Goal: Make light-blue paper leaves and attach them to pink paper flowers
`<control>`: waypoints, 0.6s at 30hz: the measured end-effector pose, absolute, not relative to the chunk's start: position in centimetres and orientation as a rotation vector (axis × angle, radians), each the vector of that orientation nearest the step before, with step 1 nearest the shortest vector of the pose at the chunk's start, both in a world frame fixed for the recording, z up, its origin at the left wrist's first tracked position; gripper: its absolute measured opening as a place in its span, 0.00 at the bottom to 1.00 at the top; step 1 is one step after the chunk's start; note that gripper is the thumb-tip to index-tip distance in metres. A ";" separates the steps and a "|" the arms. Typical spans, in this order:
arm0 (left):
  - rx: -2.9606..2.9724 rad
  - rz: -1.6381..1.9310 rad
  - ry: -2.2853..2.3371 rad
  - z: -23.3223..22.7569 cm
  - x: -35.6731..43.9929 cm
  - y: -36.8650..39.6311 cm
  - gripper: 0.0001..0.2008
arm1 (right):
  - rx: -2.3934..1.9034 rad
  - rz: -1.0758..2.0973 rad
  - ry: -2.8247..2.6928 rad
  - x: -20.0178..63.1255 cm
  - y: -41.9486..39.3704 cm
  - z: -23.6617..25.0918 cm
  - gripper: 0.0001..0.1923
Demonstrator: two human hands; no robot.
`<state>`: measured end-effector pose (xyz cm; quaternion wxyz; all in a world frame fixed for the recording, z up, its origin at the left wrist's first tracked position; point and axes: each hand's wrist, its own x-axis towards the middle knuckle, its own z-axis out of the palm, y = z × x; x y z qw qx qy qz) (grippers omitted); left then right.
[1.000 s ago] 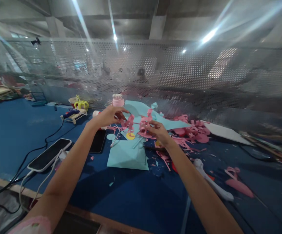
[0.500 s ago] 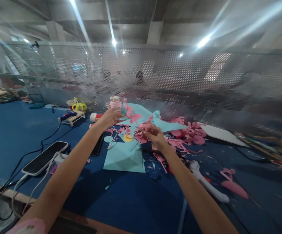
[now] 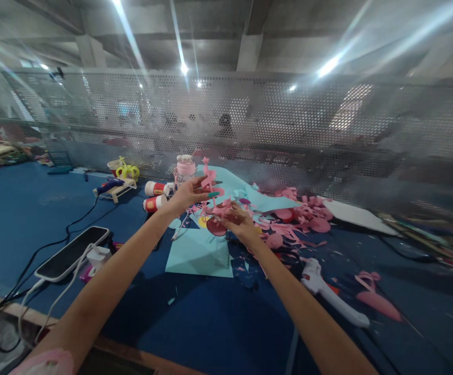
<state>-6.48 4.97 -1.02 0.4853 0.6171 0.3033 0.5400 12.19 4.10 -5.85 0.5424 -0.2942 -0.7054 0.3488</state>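
Observation:
A pink foam or paper craft piece (image 3: 209,177), tall with a star-like tip and a round base, stands nearly upright between my hands above the table. My left hand (image 3: 187,195) pinches its upper part from the left side. Lower down, my right hand (image 3: 240,224) grips it near the round base, its fingers partly hiding the middle. Below them lies a light blue sheet (image 3: 198,253). Pink cut pieces and scraps (image 3: 316,216) spread to the right of my right hand, and a white glue gun (image 3: 330,294) rests beside my right forearm.
Behind my left hand stand a pink-lidded jar (image 3: 185,167) and red-and-white paper cups (image 3: 155,203). A phone (image 3: 73,253) with cables lies left. A larger blue sheet (image 3: 230,179) reaches toward the perforated metal screen (image 3: 226,114). Another pink piece (image 3: 378,304) lies far right.
My left hand has moved right and closed on the upper part of the pink craft piece. My right hand has shifted slightly left with it, and the piece now stands straighter.

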 end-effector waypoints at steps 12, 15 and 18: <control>1.425 1.418 1.105 -2.1 -6.7 5.7 0.31 | -0.688 1.314 -1.370 14.0 5.7 -6.1 0.16; 1.496 1.398 1.258 -2.0 -6.6 5.6 0.28 | -0.720 1.357 -1.270 14.8 6.3 -5.5 0.17; 1.586 1.340 1.270 -2.3 -6.3 5.6 0.21 | -0.805 1.333 -1.295 15.3 6.4 -4.6 0.17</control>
